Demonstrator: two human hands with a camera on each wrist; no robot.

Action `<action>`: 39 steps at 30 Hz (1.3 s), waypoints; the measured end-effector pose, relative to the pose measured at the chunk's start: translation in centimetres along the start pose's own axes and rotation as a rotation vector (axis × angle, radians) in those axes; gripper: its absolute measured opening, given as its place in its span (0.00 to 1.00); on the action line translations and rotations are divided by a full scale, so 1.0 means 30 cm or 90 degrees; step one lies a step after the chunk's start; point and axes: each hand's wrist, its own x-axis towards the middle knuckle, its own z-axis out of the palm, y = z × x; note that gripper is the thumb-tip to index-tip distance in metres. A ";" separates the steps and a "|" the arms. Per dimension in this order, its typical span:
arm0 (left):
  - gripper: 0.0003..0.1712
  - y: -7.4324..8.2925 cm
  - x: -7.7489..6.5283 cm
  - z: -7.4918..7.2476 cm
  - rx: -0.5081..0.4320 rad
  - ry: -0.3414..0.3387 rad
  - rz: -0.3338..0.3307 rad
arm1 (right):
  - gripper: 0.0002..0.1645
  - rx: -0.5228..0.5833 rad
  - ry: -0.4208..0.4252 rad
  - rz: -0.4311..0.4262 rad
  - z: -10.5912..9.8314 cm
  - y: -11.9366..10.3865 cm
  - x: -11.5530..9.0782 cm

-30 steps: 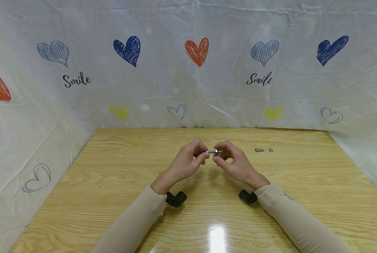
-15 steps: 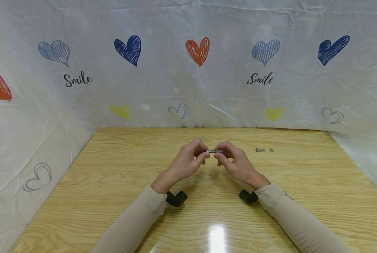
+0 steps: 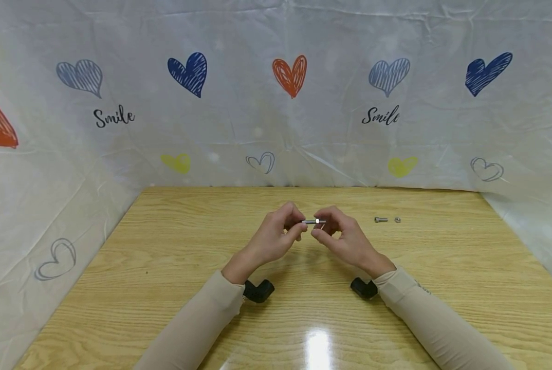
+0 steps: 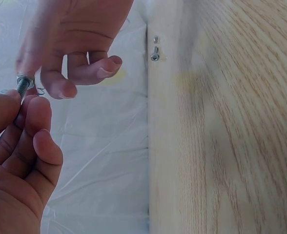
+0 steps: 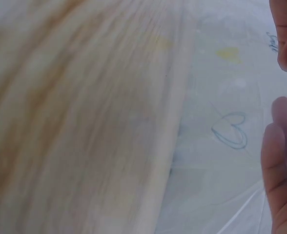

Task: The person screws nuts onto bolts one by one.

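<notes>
Thumb and fingers of my left hand pinch the head end of a silver bolt, holding it level above the table. A hex nut sits on the bolt's threaded part, near the right end. Around that nut is my right hand, its index finger right at the nut from behind while the thumb stands away below. In the left wrist view, threads of the bolt show between the left fingertips and the nut. The right wrist view shows both hands only partly, and the bolt is out of its sight.
A second bolt and a loose nut lie to the right on the wooden table. Behind the table hangs a white cloth with printed hearts. Black wrist mounts are strapped below both hands.
Half a second ago my right thumb and index finger pinched the nut; now the thumb has dropped away from it. The left hand and the bolt have stayed in place.
</notes>
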 end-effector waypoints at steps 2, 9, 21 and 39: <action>0.03 0.000 -0.001 -0.001 0.001 -0.001 0.000 | 0.17 0.000 0.003 -0.010 0.002 -0.006 0.001; 0.03 0.002 -0.001 -0.004 0.005 -0.003 0.000 | 0.12 0.031 0.006 -0.031 -0.011 -0.107 0.007; 0.03 0.002 0.001 0.003 0.002 0.005 0.006 | 0.06 0.011 0.004 0.002 -0.006 0.000 -0.002; 0.03 0.002 -0.001 -0.001 0.004 0.000 0.000 | 0.13 0.021 -0.002 -0.035 -0.015 -0.110 0.006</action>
